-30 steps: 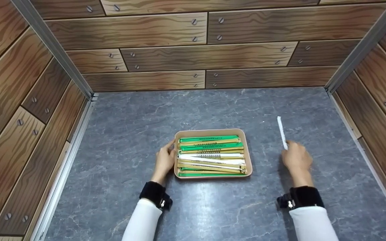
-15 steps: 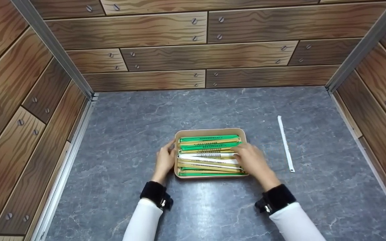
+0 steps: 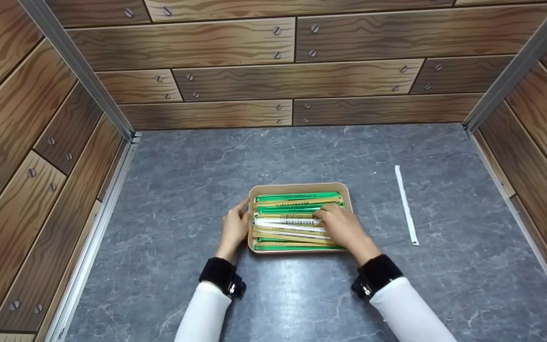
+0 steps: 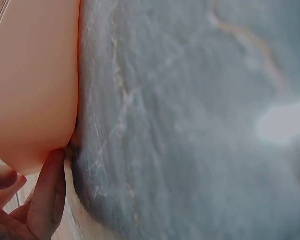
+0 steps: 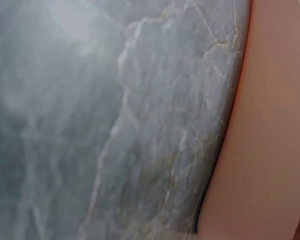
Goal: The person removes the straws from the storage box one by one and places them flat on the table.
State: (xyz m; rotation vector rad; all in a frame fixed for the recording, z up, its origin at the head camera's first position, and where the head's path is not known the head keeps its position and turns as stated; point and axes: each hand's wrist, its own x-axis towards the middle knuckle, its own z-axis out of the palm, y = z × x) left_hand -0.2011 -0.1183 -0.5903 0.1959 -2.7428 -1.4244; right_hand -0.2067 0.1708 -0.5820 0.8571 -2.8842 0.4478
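A shallow tan tray [image 3: 250, 190] lies on the grey table, filled with several slim wrapped sticks in green, tan and white with printed marks. My left hand [image 3: 234, 228] rests against the tray's left side; in the left wrist view its fingers [image 4: 47, 195] touch the wall at the tray's lower corner. Reaching over the right rim, my right hand [image 3: 342, 228] has its fingertips down among the sticks near the middle rows. I cannot tell whether it pinches one, as the fingertips are hidden. A single white stick [image 3: 406, 206] lies apart on the table, right of the tray.
Wood-patterned walls [image 3: 235, 80] stand at the back and both sides, joined by grey metal strips. The tray's outer wall [image 5: 260, 125] fills the right of the right wrist view, beside the marbled table [image 5: 155, 125].
My right hand has let go of the white stick on the table, moved left to the tray and then further in over the sticks. My left hand has stayed at the tray.
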